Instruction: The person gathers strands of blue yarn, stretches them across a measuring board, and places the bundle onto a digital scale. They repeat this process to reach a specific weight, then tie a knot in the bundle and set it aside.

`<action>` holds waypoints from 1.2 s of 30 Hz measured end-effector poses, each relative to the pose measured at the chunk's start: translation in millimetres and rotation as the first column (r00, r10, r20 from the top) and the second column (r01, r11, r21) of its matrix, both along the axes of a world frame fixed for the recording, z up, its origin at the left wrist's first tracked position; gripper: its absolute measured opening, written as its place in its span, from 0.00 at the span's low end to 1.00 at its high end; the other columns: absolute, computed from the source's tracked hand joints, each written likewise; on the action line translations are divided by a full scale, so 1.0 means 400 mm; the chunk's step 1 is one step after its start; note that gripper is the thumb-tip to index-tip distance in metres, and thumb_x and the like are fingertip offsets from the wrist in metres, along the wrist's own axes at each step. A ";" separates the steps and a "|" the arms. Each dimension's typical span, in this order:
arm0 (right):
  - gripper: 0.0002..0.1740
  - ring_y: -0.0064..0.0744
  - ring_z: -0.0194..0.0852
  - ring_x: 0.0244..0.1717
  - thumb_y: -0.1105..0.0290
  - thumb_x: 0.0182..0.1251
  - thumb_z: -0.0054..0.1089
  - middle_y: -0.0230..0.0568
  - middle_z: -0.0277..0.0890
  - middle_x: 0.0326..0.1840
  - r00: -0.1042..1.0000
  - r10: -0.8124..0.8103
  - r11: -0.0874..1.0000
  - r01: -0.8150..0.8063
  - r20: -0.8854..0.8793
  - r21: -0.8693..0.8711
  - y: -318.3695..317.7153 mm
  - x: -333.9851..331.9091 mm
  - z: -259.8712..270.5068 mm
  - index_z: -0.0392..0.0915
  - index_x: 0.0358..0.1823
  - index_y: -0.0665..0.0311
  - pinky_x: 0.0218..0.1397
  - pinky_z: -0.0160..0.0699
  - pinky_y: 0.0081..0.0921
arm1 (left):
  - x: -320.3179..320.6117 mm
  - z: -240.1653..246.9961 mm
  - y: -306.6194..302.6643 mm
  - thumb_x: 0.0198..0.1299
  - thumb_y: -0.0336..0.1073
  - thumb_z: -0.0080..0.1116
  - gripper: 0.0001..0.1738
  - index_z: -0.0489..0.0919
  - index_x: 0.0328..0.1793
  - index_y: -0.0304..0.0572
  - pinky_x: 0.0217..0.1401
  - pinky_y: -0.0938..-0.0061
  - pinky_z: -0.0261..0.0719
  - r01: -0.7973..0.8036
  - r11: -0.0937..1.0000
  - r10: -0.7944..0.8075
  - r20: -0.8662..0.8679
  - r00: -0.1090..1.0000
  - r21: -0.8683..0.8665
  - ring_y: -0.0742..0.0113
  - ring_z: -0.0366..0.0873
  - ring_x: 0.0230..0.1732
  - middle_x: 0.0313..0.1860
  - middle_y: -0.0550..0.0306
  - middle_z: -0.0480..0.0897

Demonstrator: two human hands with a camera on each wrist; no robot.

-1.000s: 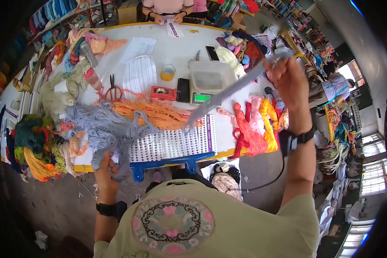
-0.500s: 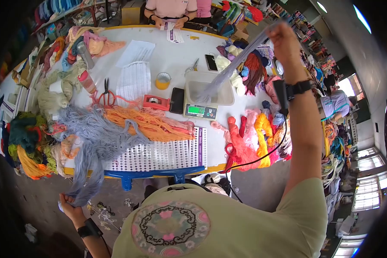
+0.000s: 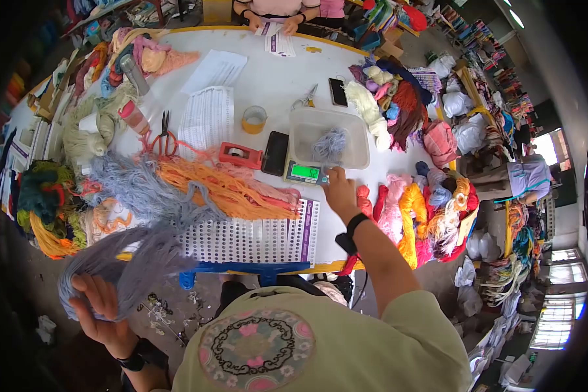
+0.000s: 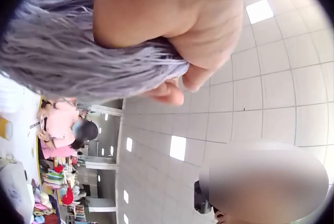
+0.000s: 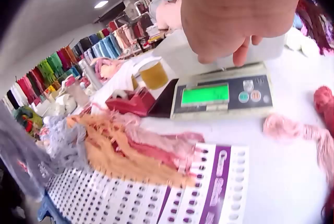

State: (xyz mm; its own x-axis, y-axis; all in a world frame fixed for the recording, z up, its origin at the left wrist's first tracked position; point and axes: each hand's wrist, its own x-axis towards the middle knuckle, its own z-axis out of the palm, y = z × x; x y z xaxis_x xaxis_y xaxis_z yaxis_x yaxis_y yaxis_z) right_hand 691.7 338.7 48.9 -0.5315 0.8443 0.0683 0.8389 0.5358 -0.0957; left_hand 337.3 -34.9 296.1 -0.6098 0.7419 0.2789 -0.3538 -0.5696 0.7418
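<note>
My left hand (image 3: 101, 313) clamps one grey hank (image 3: 121, 258) off the table's (image 3: 268, 72) near-left corner. My right hand (image 3: 340, 189) has loose fingers, holds nothing, tips at one scale (image 3: 305, 172). Its one tray (image 3: 307, 124) holds one grey wad (image 3: 330, 144). Two scissors: one pair (image 3: 166, 134) toward the left edge, another (image 3: 305, 98) behind the tray. White table, yarn heaps along the edges, yarn-lined room.

From here I count on the counter (image 3: 268, 72): one scale (image 3: 307, 172), one clear tray (image 3: 328, 140), two phones (image 3: 337, 91) (image 3: 277, 152), two pairs of scissors (image 3: 165, 134) (image 3: 307, 97), one red tape dispenser (image 3: 240, 155), one yellow roll (image 3: 255, 119).
</note>
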 end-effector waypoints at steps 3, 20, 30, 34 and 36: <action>0.28 0.47 0.69 0.58 0.69 0.56 0.65 0.47 0.61 0.64 0.983 -0.058 0.998 0.058 -0.173 -0.009 -0.087 0.007 0.009 0.68 0.59 0.64 0.54 0.70 0.46 | 0.044 -0.035 0.058 0.68 0.50 0.51 0.21 0.72 0.47 0.36 0.35 0.79 0.74 -0.363 0.921 0.294 -0.358 0.886 -0.143 0.72 0.74 0.30 0.27 0.60 0.74; 0.06 0.15 0.69 0.29 0.75 0.62 0.62 0.30 0.74 0.40 0.494 -0.298 0.559 -0.603 -0.817 -0.569 -0.455 -0.307 0.452 0.77 0.39 0.66 0.31 0.69 0.15 | 0.248 -0.188 0.279 0.64 0.36 0.57 0.23 0.74 0.62 0.30 0.64 0.68 0.71 0.441 0.832 -0.446 0.067 0.893 -0.338 0.61 0.75 0.61 0.62 0.48 0.75; 0.04 0.12 0.65 0.24 0.74 0.63 0.63 0.30 0.76 0.43 0.487 -0.383 0.532 -0.579 -0.785 -0.618 -0.499 -0.314 0.447 0.77 0.35 0.66 0.25 0.66 0.13 | 0.215 -0.192 0.231 0.63 0.29 0.57 0.13 0.80 0.52 0.32 0.52 0.77 0.74 0.350 0.852 -0.352 0.067 0.934 -0.389 0.74 0.78 0.44 0.44 0.61 0.82; 0.04 0.13 0.66 0.23 0.74 0.64 0.62 0.28 0.72 0.36 0.473 -0.391 0.506 -0.606 -0.790 -0.614 -0.497 -0.313 0.450 0.77 0.37 0.65 0.24 0.67 0.14 | 0.214 -0.200 0.226 0.58 0.26 0.62 0.17 0.79 0.54 0.36 0.47 0.79 0.74 0.344 0.864 -0.292 0.190 0.937 -0.368 0.76 0.77 0.42 0.42 0.61 0.82; 0.04 0.14 0.67 0.23 0.73 0.65 0.61 0.28 0.72 0.35 0.453 -0.421 0.468 -0.633 -0.786 -0.616 -0.490 -0.308 0.454 0.76 0.38 0.65 0.25 0.68 0.14 | 0.215 -0.194 0.220 0.58 0.26 0.63 0.16 0.79 0.54 0.36 0.45 0.81 0.74 0.331 0.862 -0.277 0.190 0.942 -0.385 0.76 0.77 0.41 0.41 0.62 0.82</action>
State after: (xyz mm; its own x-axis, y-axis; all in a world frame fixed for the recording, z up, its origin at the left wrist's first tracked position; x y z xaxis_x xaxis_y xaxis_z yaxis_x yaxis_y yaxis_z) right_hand 568.4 142.7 230.6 -0.7327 0.6722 -0.1061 -0.0192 -0.1762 -0.9842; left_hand 423.5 53.2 218.4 -0.3452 0.9266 -0.1494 -0.5644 -0.0777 0.8219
